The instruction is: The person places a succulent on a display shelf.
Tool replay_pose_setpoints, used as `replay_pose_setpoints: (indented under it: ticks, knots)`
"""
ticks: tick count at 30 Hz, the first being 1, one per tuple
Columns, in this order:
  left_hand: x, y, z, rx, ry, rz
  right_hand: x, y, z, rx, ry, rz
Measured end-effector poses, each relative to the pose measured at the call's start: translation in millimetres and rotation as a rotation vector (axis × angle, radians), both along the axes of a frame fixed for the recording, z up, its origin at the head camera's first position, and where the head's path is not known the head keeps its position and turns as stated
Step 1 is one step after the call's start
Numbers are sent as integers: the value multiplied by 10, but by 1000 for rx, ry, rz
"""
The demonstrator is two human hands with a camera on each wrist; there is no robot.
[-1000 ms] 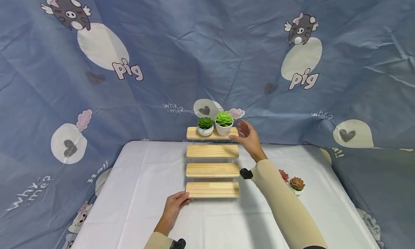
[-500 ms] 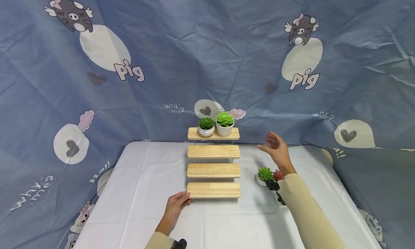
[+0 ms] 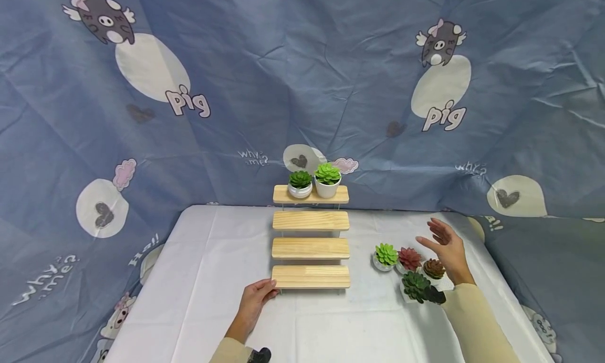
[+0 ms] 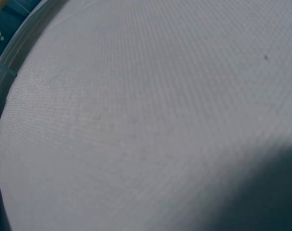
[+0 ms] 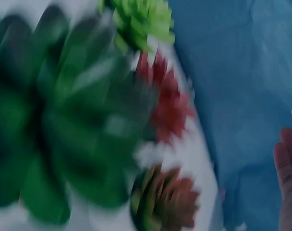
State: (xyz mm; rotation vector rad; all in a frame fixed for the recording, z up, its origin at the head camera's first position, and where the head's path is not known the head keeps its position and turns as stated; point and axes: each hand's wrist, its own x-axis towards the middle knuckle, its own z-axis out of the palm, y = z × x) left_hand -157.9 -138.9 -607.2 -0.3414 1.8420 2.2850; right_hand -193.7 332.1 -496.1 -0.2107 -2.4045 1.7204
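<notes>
A tiered wooden shelf (image 3: 310,248) stands mid-table. My left hand (image 3: 255,302) holds the left end of its lowest board, thumb on top and fingers beneath. On the top board sit a dark green potted succulent (image 3: 300,180) and a bright green one (image 3: 327,175), side by side. My right hand (image 3: 448,250) hovers with spread, relaxed fingers and nothing in it. Near it on the cloth are a light green succulent (image 3: 386,254), a red one (image 3: 409,259), a brown one (image 3: 434,269) and a dark green one (image 3: 416,286), which looms large and blurred in the right wrist view.
White cloth (image 3: 227,247) covers the table. Blue patterned fabric (image 3: 302,90) hangs behind it and along both sides. In the left wrist view, mostly white cloth (image 4: 146,110) shows, with a dark shadow at lower right.
My right hand has moved from beside the top board's bright green succulent, right and down to the cluster of pots on the right. My left hand stays at the lowest board.
</notes>
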Motion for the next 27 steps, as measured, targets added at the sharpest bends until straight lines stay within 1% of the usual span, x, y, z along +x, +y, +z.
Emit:
replay_pose_setpoints:
  ticks: [6, 9, 10, 12, 13, 16, 18, 19, 20, 23, 24, 25, 27]
  knots:
    - [-4, -18, -4, 8, 0, 0, 187, 254, -180, 12, -25, -40]
    - [-4, -20, 4, 19, -8, 8, 264, 334, -267, -27, -48, -67]
    - [-4, -20, 5, 25, -11, 12, 281, 353, -311, -55, -38, -84]
    - [-5, -21, 1, 27, -12, 13, 316, 382, -370, -76, -45, -94]
    - [-4, -21, -1, 27, -10, 11, 327, 399, -416, -96, -33, -106]
    - [-4, -16, -17, 24, -7, 0, 377, 453, -503, -70, -43, -99]
    - [-6, -12, -33, 18, -4, -5, 402, 495, -555, -54, -67, -80]
    - [-6, -13, -39, 13, -5, -7, 406, 530, -611, -58, -64, -67]
    - [-9, -14, -44, 11, -7, -8, 414, 562, -655, -46, -81, -45]
    - [-16, -21, -49, 1, -7, -4, 459, 552, -700, -125, -98, -4]
    - [-18, -23, -48, 1, -5, -5, 475, 542, -698, -135, -124, 10]
    - [-18, -23, -46, 2, -1, -5, 492, 543, -727, -156, -129, 23]
    - [-17, -16, -45, 7, 11, -6, 526, 501, -712, -192, -170, 23]
